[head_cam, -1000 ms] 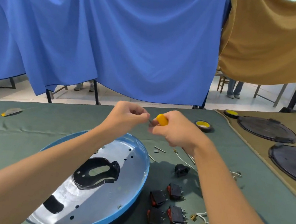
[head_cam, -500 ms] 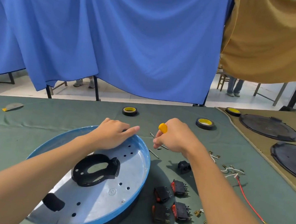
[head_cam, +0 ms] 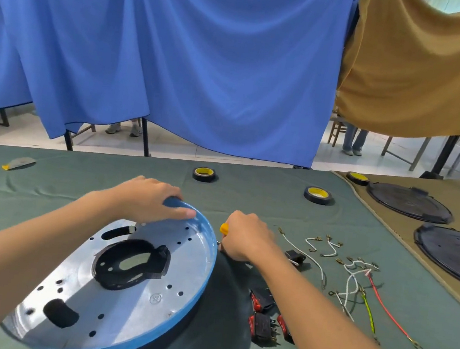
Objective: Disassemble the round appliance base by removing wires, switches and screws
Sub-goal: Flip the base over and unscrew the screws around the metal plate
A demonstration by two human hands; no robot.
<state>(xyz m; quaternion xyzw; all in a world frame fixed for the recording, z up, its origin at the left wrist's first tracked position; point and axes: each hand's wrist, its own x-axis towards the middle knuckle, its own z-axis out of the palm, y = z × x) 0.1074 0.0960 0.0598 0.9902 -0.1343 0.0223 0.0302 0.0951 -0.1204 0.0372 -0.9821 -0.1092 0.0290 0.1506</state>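
Far left on the green cloth (head_cam: 43,202) lies a small grey tool with a yellow tip (head_cam: 18,163), well apart from the work and, we judge, not wanted for this step.

Our left hand (head_cam: 149,201) curls over the far rim of the round appliance base (head_cam: 128,316), fingers wrapped on the blue edge and thumb laid along it. The base sits tilted, its near-left edge raised and its bare metal inside turned toward us. We read the grip as a brace that steadies the tilt and stops the base from turning under a tool. A black bracket (head_cam: 130,266) is mounted in the middle of the base, so there is more to strip.

Our right hand (head_cam: 246,239) is clamped on a yellow-handled screwdriver (head_cam: 224,228), just beside the base's right rim. Only the handle end shows. The tip is hidden behind the fingers, so we cannot tell whether it sits in a screw.

Below that forearm the removed switches (head_cam: 262,322) are grouped together. Further right the freed wires (head_cam: 355,278) are spread on the cloth, probably to keep loose parts sorted and out from under the base. Two tape rolls (head_cam: 204,174) stand at the back, and black round covers (head_cam: 452,253) lie on the tan cloth at far right.
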